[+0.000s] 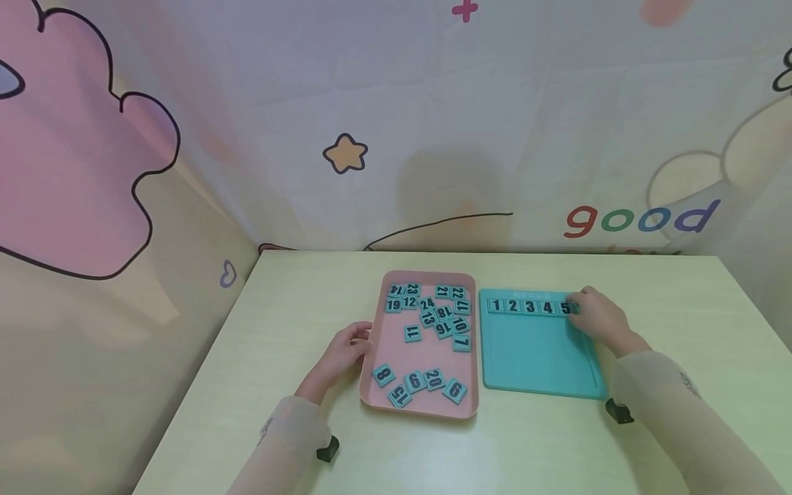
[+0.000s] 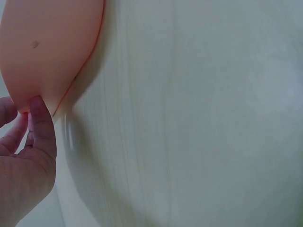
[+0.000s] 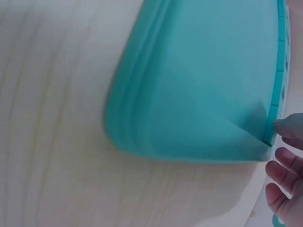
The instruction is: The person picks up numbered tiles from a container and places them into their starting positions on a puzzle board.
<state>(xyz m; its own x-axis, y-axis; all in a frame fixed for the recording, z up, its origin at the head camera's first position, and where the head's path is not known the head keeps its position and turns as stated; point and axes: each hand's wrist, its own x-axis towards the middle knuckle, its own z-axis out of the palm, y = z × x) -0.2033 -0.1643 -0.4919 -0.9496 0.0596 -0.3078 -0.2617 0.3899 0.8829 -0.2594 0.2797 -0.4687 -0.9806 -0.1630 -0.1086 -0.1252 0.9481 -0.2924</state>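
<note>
While tiles (image 1: 530,306) read 1–5, lettering (image 1: 641,220) "good"

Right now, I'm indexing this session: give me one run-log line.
left hand holds pink tray | right hand touches tile 5 | tiles 1-4 lined up on turquoise board

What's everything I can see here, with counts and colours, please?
Table: 1, pale cream, across the lower view
Tray: 1, pink, on the table
Board: 1, teal, right of the tray
Loose tiles: 19, teal with dark numbers, inside the tray
Row tiles: 5, teal with dark numbers, along the board's top
Backdrop: 1, pale, behind the table
Backdrop prints: several, mixed colours, including a star, cloud shape and "good" lettering
Sleeves: 2, beige, on both forearms
Black pieces: 2, black, by the cuffs
Left grip: 1, bare, at the tray's left edge
Right grip: 1, bare, at the row's right end
</note>
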